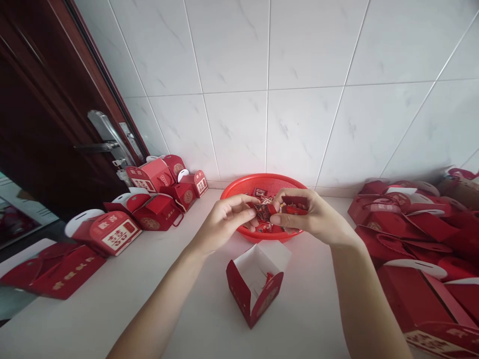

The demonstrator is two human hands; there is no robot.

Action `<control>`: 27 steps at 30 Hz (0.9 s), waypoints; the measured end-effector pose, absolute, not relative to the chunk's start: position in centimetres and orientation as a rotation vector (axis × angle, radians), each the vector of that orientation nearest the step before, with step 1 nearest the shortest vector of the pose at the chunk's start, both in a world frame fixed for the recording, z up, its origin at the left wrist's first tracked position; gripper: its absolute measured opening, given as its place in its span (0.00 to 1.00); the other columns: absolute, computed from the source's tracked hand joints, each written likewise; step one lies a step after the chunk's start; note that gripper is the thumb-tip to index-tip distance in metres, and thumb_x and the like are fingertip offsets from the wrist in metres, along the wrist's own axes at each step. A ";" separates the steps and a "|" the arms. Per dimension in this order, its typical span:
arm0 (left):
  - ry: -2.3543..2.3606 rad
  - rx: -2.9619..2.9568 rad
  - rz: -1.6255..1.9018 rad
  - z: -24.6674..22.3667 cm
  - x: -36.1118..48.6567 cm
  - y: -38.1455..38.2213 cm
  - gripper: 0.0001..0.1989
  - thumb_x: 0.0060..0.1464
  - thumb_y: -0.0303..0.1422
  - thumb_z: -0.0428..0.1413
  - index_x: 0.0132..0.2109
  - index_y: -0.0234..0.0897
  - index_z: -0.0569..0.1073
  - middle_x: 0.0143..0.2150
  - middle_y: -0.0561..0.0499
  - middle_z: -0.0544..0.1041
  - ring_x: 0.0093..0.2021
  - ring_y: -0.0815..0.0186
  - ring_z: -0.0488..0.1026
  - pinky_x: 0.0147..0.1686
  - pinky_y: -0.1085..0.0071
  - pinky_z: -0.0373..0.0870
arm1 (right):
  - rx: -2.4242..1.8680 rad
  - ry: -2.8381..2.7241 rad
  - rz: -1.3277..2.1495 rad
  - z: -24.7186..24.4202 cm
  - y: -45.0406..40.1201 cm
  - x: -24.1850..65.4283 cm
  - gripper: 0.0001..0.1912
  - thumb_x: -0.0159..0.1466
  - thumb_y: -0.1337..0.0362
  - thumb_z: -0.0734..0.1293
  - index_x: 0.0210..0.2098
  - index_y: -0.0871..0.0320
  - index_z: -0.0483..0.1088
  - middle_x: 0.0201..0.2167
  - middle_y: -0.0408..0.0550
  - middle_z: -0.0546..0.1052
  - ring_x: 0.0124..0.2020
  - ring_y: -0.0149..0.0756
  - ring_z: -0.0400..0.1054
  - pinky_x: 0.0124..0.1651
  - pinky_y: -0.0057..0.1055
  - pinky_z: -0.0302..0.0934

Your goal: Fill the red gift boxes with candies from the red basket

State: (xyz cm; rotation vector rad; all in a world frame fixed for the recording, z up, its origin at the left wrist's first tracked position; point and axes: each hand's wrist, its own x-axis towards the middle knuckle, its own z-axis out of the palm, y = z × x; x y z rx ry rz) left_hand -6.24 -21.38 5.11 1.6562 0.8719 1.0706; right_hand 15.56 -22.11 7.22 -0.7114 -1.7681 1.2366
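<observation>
A red plastic basket [239, 183] with wrapped candies [260, 192] in it stands against the wall. Over its near rim, my left hand [230, 219] has thumb and fingers closed on a small red-wrapped candy [264, 211]. My right hand [318, 214] meets it from the other side, its thumb and fingers curled around red candy packets [295, 203]; how many I cannot tell. Below both hands sits an open red gift box [239, 286] with a white inside. A small red piece [269, 277] shows in the box, partly hidden by its front wall.
Several red gift boxes [116, 234] with handle tops line the left side of the white table [149, 299]. More red boxes [415, 289] are heaped on the right. Behind is a tiled wall [235, 124]; a dark door [48, 99] with a metal handle is at left.
</observation>
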 end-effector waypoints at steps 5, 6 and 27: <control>0.842 1.611 1.098 5.0 -6.4 -21.4 0.12 0.57 0.37 0.60 0.46 0.36 0.78 0.33 0.52 0.80 0.33 0.67 0.78 0.40 0.70 0.75 | -0.725 -1.827 1.208 7.2 -21.9 15.4 0.09 0.55 0.65 0.77 0.31 0.57 0.73 0.31 0.42 0.75 0.33 0.31 0.69 0.38 0.29 0.63; 0.832 1.605 1.106 5.0 -6.4 -21.4 0.12 0.57 0.38 0.61 0.45 0.36 0.78 0.35 0.51 0.81 0.33 0.67 0.78 0.40 0.70 0.75 | -0.733 -1.841 1.198 7.1 -21.9 15.4 0.10 0.55 0.65 0.77 0.31 0.57 0.73 0.32 0.43 0.76 0.35 0.33 0.69 0.40 0.30 0.64; 1.028 2.462 0.052 6.0 -7.3 -23.7 0.14 0.52 0.23 0.54 0.37 0.39 0.83 0.35 0.54 0.84 0.35 0.66 0.77 0.36 0.72 0.66 | -0.834 -1.922 1.442 6.5 -21.9 14.4 0.18 0.52 0.53 0.79 0.29 0.58 0.71 0.22 0.38 0.69 0.22 0.27 0.60 0.23 0.27 0.55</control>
